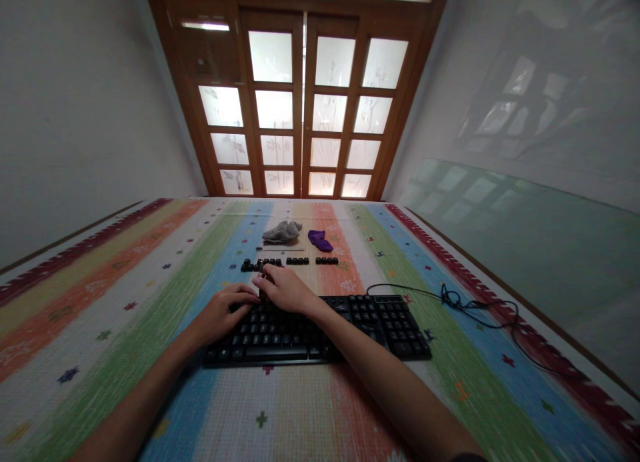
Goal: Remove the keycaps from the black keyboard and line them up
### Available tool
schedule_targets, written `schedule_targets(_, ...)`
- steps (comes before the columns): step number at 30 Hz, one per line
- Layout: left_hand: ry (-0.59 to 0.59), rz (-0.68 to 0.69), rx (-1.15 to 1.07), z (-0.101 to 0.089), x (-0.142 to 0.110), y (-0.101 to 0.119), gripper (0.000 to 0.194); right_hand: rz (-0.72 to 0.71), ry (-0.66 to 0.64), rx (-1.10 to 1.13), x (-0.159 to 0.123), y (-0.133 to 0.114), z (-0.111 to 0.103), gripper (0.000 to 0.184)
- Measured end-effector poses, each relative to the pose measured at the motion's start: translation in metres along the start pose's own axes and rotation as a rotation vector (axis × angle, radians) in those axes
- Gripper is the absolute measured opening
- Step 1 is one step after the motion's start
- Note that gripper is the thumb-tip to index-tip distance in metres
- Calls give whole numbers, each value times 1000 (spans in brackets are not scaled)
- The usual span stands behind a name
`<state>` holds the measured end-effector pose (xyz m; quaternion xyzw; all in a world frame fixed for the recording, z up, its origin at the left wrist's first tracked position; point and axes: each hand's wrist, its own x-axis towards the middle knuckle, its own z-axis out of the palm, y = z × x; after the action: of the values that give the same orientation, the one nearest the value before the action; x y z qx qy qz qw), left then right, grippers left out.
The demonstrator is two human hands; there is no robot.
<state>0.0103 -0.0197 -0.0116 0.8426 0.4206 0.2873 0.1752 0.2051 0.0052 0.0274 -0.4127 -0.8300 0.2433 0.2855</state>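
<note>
On the striped, many-coloured cloth (150, 329) that is covering the counter, a black keyboard (370, 325) is lying flat and square to the person, its near edge running parallel to the counter's front. The left hand (223, 313) is resting palm down on the left end of the keyboard, its fingers (246, 295) curled loosely and lying on the upper rows of keys, gripping nothing that can be made out. The right hand (285, 289) is crossing over the top edge of the keyboard near its middle left, with the fingers (263, 275) drawn together and pointing away from the person; they are pinching at something small and dark, but whether they are actually clamped on it I cannot tell. Just beyond that hand, loose black keycaps (298, 261) are lying on the cloth in a row broken into 3 short groups, the nearest group touching or almost touching the right fingertips. Farther back, a crumpled grey cloth (283, 231) and a purple cloth (320, 239) are lying just beside each other, well apart from the hands. The keyboard's black cable (470, 307) is trailing off to the right in loose loops toward the counter's edge. Beyond the counter, wooden doors (303, 95) with frosted glass panes are letting in pale light between grey walls.
</note>
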Motion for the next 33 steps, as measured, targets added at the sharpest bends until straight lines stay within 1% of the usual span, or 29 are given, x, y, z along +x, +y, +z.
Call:
schedule_targets(2,-6,-5,-1,-1,0,2,26,36,21,31,1,2,1,22)
schedule_targets(4,-5,-8,2,-2,1,3,25,107,31,87,3,5,2,22)
schedule_targets(6,-9,-14,6,-2,1,5,25,165,17,156,4,8,1,23)
schedule_targets(8,-18,-24,8,-3,1,7,24,180,3,215,5,9,-2,24)
schedule_targets(11,17,-48,-5,-4,-1,10,26,169,25,258,5,8,-7,24)
schedule_targets(13,46,-60,-48,-5,-2,12,37,159,30,289,5,7,-9,24)
schedule_targets(15,38,-85,-117,-5,-4,15,50,135,20,346,5,6,-11,24)
schedule_targets(16,32,-108,-153,-5,-4,16,53,117,17,382,5,6,-12,23)
schedule_targets(18,41,-167,-221,-5,-5,19,52,82,8,446,5,5,-14,22)
schedule_targets(20,74,-220,-299,-5,-4,22,48,58,-4,488,4,4,-15,21)
schedule_targets(24,107,-269,-463,-6,-1,25,43,8,-11,512,2,1,-18,18)
schedule_targets(29,154,-315,-550,-11,1,24,50,-7,-33,555,3,4,-17,16)
schedule_targets(33,192,-327,-559,-12,2,23,57,-3,-74,662,4,7,-17,13)
